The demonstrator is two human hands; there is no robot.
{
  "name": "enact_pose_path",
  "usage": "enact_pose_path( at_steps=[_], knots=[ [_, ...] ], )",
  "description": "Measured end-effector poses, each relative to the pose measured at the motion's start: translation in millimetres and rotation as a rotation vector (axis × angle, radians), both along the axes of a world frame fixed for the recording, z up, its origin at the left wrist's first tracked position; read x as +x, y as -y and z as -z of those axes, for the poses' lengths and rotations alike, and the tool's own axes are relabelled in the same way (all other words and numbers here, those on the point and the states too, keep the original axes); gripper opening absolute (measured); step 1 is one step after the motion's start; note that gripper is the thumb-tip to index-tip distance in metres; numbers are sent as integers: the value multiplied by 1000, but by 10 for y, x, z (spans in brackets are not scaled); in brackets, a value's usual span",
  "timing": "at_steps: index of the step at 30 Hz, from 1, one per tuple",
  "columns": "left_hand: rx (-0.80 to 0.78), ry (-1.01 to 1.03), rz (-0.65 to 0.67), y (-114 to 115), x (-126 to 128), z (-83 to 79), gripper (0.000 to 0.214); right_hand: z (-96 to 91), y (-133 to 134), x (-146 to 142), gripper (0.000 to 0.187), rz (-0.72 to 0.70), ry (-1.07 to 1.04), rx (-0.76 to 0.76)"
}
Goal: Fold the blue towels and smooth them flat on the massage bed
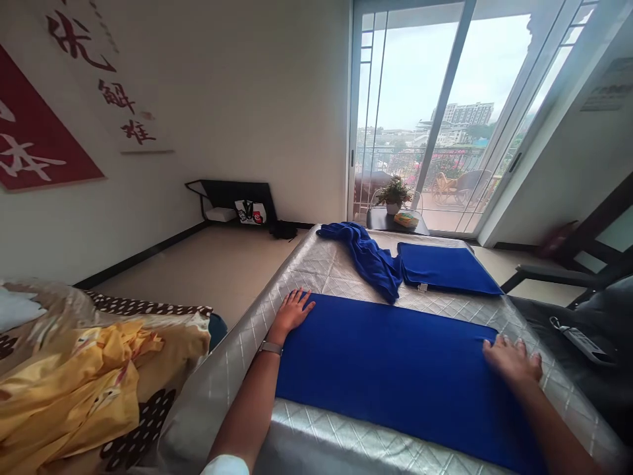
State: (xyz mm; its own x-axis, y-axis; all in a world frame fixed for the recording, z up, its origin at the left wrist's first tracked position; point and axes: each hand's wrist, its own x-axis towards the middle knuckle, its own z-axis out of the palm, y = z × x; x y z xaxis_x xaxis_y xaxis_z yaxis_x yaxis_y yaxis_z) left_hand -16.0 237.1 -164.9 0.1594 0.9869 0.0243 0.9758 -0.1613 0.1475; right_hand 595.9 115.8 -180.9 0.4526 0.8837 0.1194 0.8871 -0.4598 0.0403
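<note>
A blue cloth (380,369) lies spread flat in a rectangle across the quilted silver-grey mattress (316,267). My left hand (293,311) rests on the cloth's far left corner, fingers stretched out and apart. At the far right corner, my right hand (514,359) lies over the cloth's edge with its fingers spread; a small pucker shows beside the fingertips. Beyond it sits a folded blue cloth (445,267) with a white tag at its near edge. To its left, a crumpled blue cloth (368,254) trails over the mattress.
Yellow clothing (93,376) is heaped on the left. A dark seat on the right carries a white power strip (586,343). Past the mattress, a small table holds a potted plant (394,194) before the sliding glass door (425,119). A bag (250,212) stands by the wall.
</note>
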Motion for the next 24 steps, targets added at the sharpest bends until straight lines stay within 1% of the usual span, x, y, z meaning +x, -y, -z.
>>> enact_pose_path(
  at_steps=[2,3,5,6,8,9,10,12,14,15,17,19,24],
  knots=[
    [-3,-10,-5,0,15,-9,67,-176,-122,-422,67,41,26,-25],
    [-5,-13,-10,1,20,-15,66,-262,-179,-699,66,9,37,-47],
    [-2,-19,-12,5,26,-24,66,-395,-268,-1325,64,-185,26,-72],
    [3,-22,-10,6,26,-25,66,-432,-300,-1642,64,-301,-6,-84],
    [16,-26,-5,7,21,-19,66,-448,-344,-2204,66,-490,-93,-93],
    [25,-28,-3,5,17,-12,65,-432,-360,-2421,67,-555,-136,-99],
    [32,-30,-3,3,13,-3,65,-407,-374,-2584,68,-596,-173,-102],
    [48,-33,-3,-4,2,19,64,-346,-396,-2740,69,-624,-220,-102],
    [58,-32,-1,-13,-7,40,63,-294,-406,-2684,68,-611,-227,-95],
    [61,-32,-1,-17,-11,50,63,-274,-403,-2586,68,-600,-217,-91],
    [65,-30,-2,-25,-18,65,63,-244,-377,-2275,67,-565,-185,-91],
    [70,-28,-5,-31,-23,74,63,-214,-321,-1837,68,-506,-155,-99],
    [69,-23,-18,-35,-23,72,61,-80,-118,-575,70,-307,-89,-126]
  ],
)
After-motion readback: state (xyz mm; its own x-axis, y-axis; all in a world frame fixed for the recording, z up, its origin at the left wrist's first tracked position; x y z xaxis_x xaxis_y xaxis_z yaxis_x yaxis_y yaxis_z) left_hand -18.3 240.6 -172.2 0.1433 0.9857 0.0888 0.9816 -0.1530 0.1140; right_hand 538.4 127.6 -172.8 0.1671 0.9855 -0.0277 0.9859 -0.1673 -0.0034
